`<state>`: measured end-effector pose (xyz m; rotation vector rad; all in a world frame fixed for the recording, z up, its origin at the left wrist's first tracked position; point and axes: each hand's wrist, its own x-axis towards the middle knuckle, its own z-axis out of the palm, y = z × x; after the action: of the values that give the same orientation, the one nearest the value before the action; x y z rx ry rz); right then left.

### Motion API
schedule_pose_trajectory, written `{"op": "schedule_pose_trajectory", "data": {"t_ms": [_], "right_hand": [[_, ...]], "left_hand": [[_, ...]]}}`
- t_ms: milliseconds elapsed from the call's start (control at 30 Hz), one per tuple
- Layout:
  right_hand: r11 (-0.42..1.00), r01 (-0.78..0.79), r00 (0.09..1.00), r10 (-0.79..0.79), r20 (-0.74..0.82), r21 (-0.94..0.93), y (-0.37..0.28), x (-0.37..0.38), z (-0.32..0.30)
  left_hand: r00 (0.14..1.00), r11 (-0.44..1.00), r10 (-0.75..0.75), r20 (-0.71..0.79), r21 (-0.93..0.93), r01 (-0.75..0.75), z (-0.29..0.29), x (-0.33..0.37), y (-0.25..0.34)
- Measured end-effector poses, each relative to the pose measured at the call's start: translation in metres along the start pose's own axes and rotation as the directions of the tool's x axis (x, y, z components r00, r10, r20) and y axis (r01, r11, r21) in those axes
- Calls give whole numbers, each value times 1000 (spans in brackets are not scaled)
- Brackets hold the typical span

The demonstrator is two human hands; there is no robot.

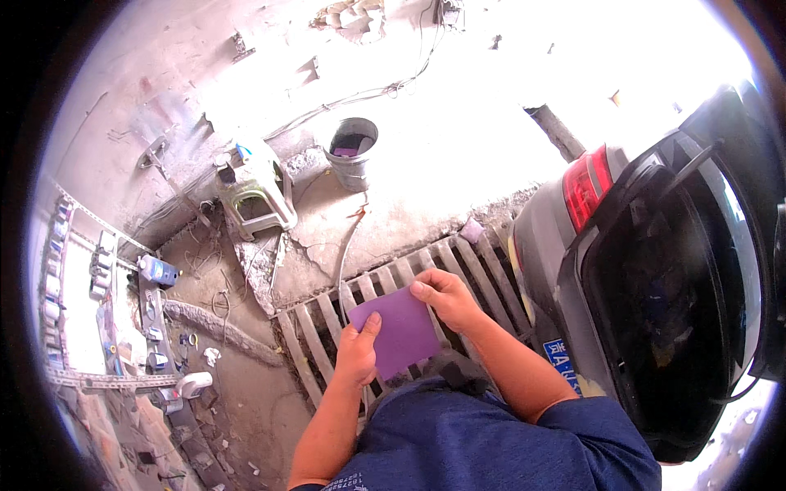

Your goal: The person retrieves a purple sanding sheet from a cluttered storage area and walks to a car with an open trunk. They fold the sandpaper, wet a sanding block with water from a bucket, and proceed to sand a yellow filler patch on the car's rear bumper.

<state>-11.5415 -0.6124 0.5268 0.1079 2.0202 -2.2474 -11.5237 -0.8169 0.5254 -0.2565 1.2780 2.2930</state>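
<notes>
In front of my waist I hold a flat, square purple sheet (403, 337), which looks like sandpaper. My left hand (357, 350) grips its left edge, thumb on top and fingers underneath. At the upper right corner, my right hand (450, 299) pinches the sheet between thumb and bent fingers. The fingers beneath the sheet are hidden. Below it lies a slatted floor grate (307, 348). A smaller pale purple piece (472, 230) rests at the far edge of the grate.
To my right stands a car with its rear hatch raised and a red tail light (580, 192). A bucket (352, 170) with something purple inside and a plastic stool (260, 204) are ahead. Shelves (106, 378) with cans and bottles line the left; a hose (347, 254) crosses the floor.
</notes>
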Motion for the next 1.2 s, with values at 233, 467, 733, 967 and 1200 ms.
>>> {"op": "schedule_pose_trajectory", "data": {"t_ms": [233, 467, 733, 967, 1200], "right_hand": [[993, 66, 987, -80, -139, -99, 1, 71, -13], [995, 31, 999, -34, -35, -99, -9, 166, -43], [961, -30, 990, 67, 125, -275, 6, 228, -63], [940, -27, 995, 59, 84, -340, -5, 299, -48], [884, 3, 1000, -12, -17, -467, -3, 369, -11]], "left_hand": [[1000, 999, -22, 2, 43, 22, 3, 71, 21], [997, 998, 60, -54, -8, -61, 31, 150, 61], [995, 972, 21, -99, -231, -43, 36, 218, 91], [994, 945, 16, -105, -323, -49, 11, 279, 122], [992, 940, 68, -104, -326, -99, -40, 358, 172]]}}
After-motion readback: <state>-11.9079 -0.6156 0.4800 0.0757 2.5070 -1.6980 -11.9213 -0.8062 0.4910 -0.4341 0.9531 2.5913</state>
